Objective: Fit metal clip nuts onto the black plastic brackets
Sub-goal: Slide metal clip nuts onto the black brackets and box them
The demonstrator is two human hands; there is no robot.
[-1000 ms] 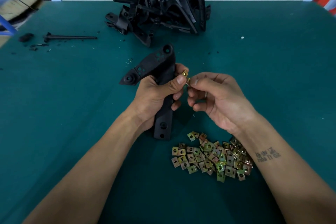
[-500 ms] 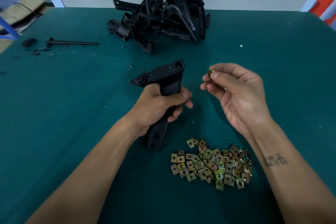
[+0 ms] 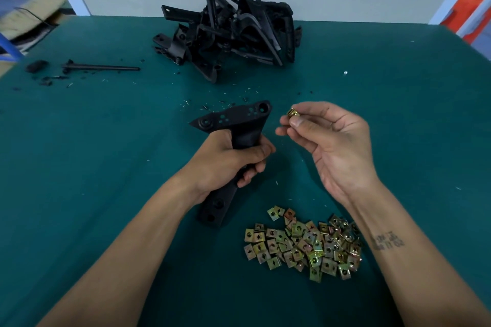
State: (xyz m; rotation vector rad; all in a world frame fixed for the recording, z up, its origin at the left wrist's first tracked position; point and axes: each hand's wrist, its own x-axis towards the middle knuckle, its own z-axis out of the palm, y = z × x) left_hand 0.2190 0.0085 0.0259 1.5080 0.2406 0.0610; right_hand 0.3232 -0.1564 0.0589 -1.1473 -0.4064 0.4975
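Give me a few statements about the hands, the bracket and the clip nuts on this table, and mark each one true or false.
1. The left hand grips a black bracket. True.
2. The right hand is empty. False: it pinches a clip nut.
3. The pile of clip nuts lies on the table near the right forearm. True.
4. The held clip nut is already seated on the bracket. False: it is apart from it.
5. The heap of black brackets sits at the far side of the table. True.
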